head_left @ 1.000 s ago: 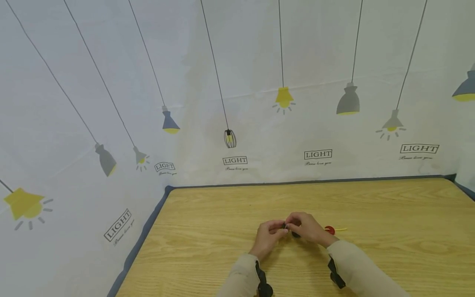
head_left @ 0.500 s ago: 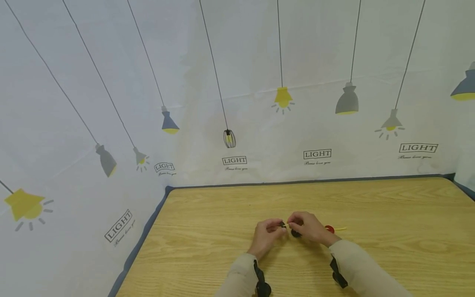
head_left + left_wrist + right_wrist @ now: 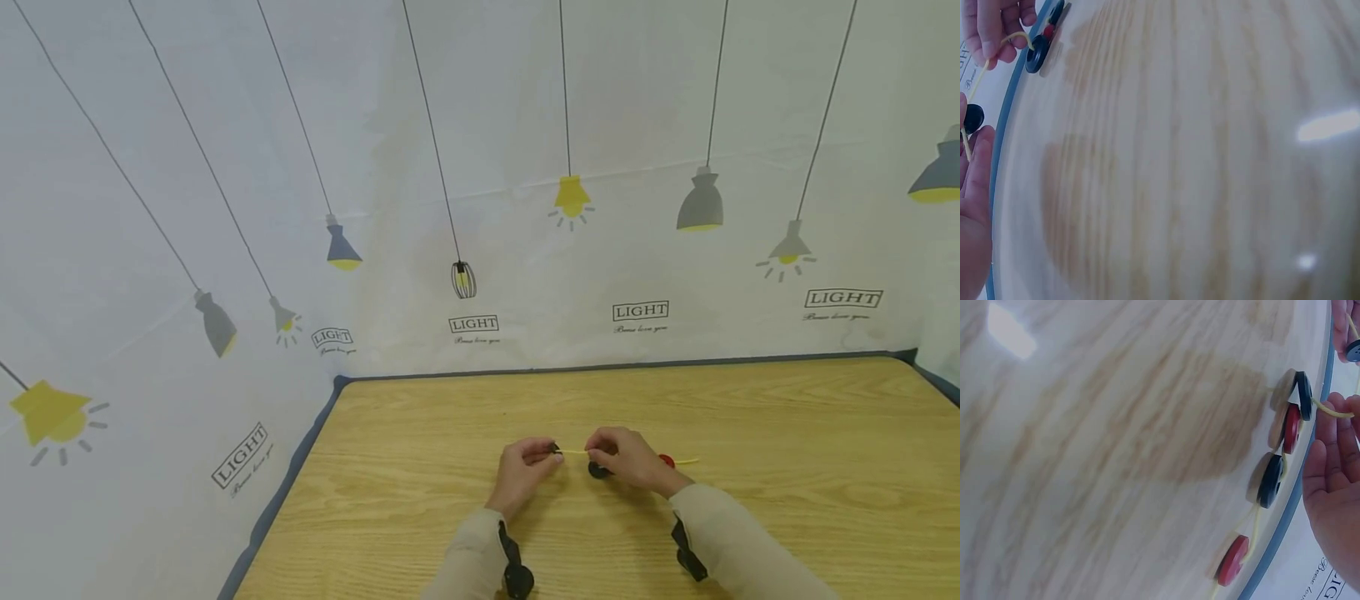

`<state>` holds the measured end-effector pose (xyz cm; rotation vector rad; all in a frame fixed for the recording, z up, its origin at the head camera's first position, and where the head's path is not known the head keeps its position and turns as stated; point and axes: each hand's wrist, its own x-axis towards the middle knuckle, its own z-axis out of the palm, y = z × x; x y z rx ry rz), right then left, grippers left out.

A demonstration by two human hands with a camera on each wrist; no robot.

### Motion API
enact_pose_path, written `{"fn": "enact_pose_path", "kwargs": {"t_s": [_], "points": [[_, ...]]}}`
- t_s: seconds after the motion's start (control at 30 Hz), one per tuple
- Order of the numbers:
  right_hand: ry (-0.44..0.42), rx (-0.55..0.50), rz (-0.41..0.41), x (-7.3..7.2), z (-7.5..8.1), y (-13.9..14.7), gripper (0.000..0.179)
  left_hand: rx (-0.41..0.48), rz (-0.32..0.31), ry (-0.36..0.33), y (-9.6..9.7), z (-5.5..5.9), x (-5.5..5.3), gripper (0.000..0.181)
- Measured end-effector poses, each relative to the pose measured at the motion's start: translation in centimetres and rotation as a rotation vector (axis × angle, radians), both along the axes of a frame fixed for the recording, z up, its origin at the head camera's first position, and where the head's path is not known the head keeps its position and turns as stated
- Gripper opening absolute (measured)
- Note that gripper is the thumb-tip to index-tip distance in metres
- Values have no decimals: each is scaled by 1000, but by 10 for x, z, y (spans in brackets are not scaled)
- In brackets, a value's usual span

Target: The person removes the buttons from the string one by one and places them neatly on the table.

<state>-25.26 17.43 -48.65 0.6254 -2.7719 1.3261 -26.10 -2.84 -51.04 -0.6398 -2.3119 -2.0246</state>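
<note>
Running between the left hand [image 3: 517,473] and the right hand [image 3: 626,460], a short stretch of yellow cord [image 3: 573,452] hangs nearly straight above the tabletop [image 3: 405,508]. The left hand pinches a black disc [image 3: 974,117] at its fingertips, and the right hand nips the cord between thumb and finger.

The stringing looks well along. Four pieces sit in a row on the tabletop with the cord passing from one to the next: a second black disc [image 3: 1304,395] nearest the right hand, a red disc [image 3: 1292,428], a third black disc [image 3: 1271,481] and a second red disc [image 3: 1233,560] farthest along. Cord shows on both sides of the held disc, so it seems threaded too; drawing it down to join the row appears left to do. Whether more are to be added, I cannot tell.

The discs are round, thin and button-like, with smooth rims; plastic or painted wood, it is hard to say. The cord looks soft and bends easily. The tabletop is smooth, with streaky wood grain and bright reflections.
</note>
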Motion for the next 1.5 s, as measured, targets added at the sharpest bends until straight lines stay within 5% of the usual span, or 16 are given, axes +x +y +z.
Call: {"fn": "enact_pose_path", "kwargs": {"t_s": [0.27,0.67,1.03,1.27,1.5], "points": [[6,13,-17,0,-2,1,6,-58,87,-119,-4,-2,-6,32],[15,7,-24,3,-4,5,6,-65,96,-139,-18,0,-4,32],[15,-1,-16,6,-1,8,7,-121,151,-110,-23,31,12,28],[16,-10,-14,6,-2,7,8,-198,192,-67,-26,-1,-10,28],[13,-14,-10,6,-1,6,7,-288,203,-53,-28,-3,-10,26]]}}
